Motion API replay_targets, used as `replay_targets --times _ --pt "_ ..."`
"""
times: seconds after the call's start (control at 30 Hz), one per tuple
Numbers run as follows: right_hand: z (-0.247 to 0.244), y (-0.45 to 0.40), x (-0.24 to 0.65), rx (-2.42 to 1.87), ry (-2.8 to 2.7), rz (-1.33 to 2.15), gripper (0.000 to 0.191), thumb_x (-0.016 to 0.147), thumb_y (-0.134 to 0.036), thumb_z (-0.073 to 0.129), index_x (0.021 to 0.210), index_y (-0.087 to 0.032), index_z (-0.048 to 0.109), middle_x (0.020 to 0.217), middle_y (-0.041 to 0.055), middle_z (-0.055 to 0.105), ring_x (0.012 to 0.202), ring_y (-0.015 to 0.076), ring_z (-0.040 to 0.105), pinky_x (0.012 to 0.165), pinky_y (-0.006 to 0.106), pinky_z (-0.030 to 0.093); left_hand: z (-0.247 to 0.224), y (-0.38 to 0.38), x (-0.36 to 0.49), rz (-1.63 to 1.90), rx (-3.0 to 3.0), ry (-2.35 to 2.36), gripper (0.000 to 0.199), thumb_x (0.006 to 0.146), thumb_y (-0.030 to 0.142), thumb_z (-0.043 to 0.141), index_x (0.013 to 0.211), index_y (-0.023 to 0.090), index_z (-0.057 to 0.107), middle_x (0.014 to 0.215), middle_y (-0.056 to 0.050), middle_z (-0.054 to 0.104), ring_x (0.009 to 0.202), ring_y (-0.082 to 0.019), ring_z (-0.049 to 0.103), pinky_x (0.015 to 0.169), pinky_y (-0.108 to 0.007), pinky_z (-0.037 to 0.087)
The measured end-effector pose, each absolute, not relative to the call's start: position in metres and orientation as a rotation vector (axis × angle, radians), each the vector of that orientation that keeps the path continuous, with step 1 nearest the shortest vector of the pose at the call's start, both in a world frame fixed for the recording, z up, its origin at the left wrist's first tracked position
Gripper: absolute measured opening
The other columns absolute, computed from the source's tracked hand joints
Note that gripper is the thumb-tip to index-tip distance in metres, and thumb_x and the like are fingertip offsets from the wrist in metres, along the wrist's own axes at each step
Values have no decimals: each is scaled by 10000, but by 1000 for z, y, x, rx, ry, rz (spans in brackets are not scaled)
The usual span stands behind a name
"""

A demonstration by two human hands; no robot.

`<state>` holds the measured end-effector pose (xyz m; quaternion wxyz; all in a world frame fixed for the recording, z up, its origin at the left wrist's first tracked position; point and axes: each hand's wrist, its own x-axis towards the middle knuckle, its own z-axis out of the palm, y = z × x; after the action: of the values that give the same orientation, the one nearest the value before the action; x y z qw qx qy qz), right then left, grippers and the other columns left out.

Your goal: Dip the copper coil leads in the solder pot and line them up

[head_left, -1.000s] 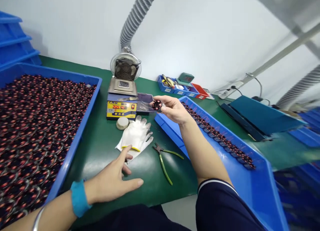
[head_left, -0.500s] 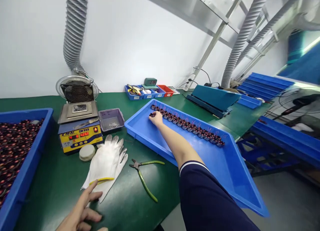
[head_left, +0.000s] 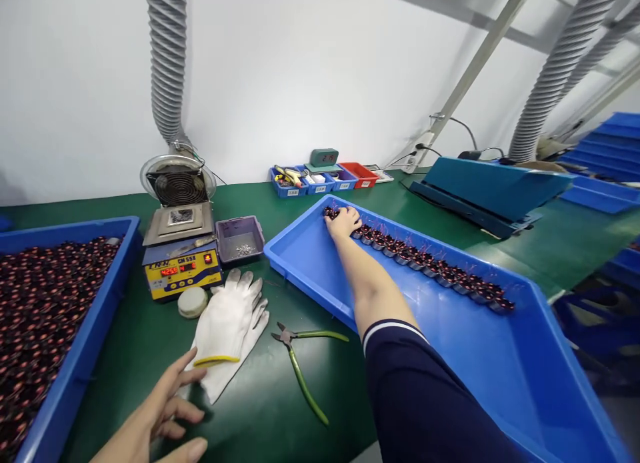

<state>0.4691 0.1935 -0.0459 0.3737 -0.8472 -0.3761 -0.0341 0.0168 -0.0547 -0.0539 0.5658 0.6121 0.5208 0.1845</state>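
Note:
My right hand (head_left: 344,221) reaches into the far left part of a blue tray (head_left: 305,263), with its fingers curled at the end of a row of small round parts. These parts (head_left: 435,263) have metal sides, dark tops and thin red wires, and line the tray's far wall. The fingers appear closed on one such part, which the hand mostly covers. My left hand (head_left: 160,409) hovers low over the table, fingers apart and holding nothing. Nearest to it lies a pair of white gloves (head_left: 227,329) with a yellow cuff edge. Green-handled cutters (head_left: 295,346) lie open between the hands.
At left, a blue bin (head_left: 100,296) holds many dark parts. A yellow-fronted solder pot (head_left: 183,269) stands beside a small purple box (head_left: 240,239) and a round tin (head_left: 193,303). Tool boxes (head_left: 320,183), a clock (head_left: 324,157) and a teal stand (head_left: 495,189) are farther back.
My right hand has moved from just in front of the row's end onto the row. My left hand stays open and low. The view has swung left.

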Motion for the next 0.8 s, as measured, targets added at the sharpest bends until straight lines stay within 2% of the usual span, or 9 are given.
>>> replay_targets --times 0.1,0.17,0.27,0.37,0.47,0.53,0.6,0.7,0.8 --pt "-12 179 458 -2003 -984 -124 412 752 -275 621 1115 -87 574 1317 227 413 1253 359 332 1009 570 226 -32 -50 24 361 1488 1208 852 783 445 633 1452 326 119 1351 -114 479 1041 -232 581 912 -386 489" --pt "15 166 435 -1855 -1114 -89 406 761 -271 624 1106 -62 578 1282 260 434 1211 363 391 973 556 289 -11 -50 30 471 1518 1246 805 777 410 649 1436 302 200 1338 -115 495 1025 -222 589 916 -390 491" --pt "40 141 373 -1589 -1467 68 292 772 -301 641 1044 -200 613 1235 155 525 1229 270 420 1004 433 320 26 -49 22 833 1626 1298 675 729 346 689 1329 211 411 1251 -119 562 985 -210 604 899 -381 504" --pt "36 110 298 -1123 -1900 179 238 808 -428 589 1019 -319 607 1116 72 588 1097 241 549 852 415 428 59 -56 -22 1243 1705 1456 478 765 306 643 1196 132 533 1140 -121 632 967 -199 623 889 -347 504" --pt "11 61 226 -667 -2235 382 205 805 -385 591 999 -320 599 1091 97 599 1040 246 584 865 424 468 80 -97 -84 1443 1676 2006 404 789 312 602 1146 124 575 1090 -104 661 915 -186 633 848 -314 508" --pt "-9 21 188 -411 -2388 539 209 812 -335 588 1014 -284 587 1128 115 592 1025 238 596 879 403 500 83 -133 -116 1274 1544 2489 368 792 322 573 1090 110 615 1004 -106 686 839 -197 639 799 -317 511" --pt "-27 -18 159 -270 -2522 661 217 822 -280 566 1029 -217 587 1187 135 568 1043 236 591 871 388 522 77 -160 -138 856 1434 2834 343 794 312 533 1034 95 648 968 -133 695 839 -242 640 806 -360 496" --pt "-46 -58 135 -161 -2723 734 290 790 -243 604 1065 -152 598 1274 159 525 1102 269 559 895 413 511 57 -169 -153 253 1482 2849 286 791 280 490 940 125 678 1004 -142 693 939 -288 624 851 -375 455" --pt "-54 -74 134 -152 -2826 755 337 784 -267 634 1089 -126 605 1306 175 506 1122 295 539 909 436 491 36 -156 -154 64 1544 2683 171 742 280 544 784 190 683 883 -78 707 849 -247 633 754 -308 450"
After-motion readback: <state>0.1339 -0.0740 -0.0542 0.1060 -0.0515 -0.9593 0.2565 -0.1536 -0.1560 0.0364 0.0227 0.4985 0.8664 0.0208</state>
